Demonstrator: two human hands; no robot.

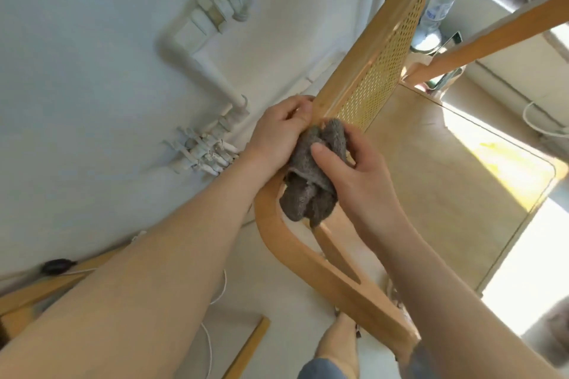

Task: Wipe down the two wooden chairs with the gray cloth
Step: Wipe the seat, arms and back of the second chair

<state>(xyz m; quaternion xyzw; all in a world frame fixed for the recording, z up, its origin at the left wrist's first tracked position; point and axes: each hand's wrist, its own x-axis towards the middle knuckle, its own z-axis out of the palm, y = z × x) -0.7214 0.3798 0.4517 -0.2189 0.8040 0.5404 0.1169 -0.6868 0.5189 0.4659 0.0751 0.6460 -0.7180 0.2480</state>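
Gray cloth (311, 175) bunched in my right hand (354, 169); left hand (277, 135) clamps the wooden chair (326, 274) frame. I'd wrap the rail and stroke along it.

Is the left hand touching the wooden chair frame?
Touching. In the head view, the left hand wraps its fingers on the wooden chair frame beside the gray cloth, with no gap visible.

A lived-in home room: white-painted heating pipes (203, 68) run along a pale wall, a light wooden chair with a woven cane back (381, 71) stands on a cream floor, and white cables (215, 295) trail across it.
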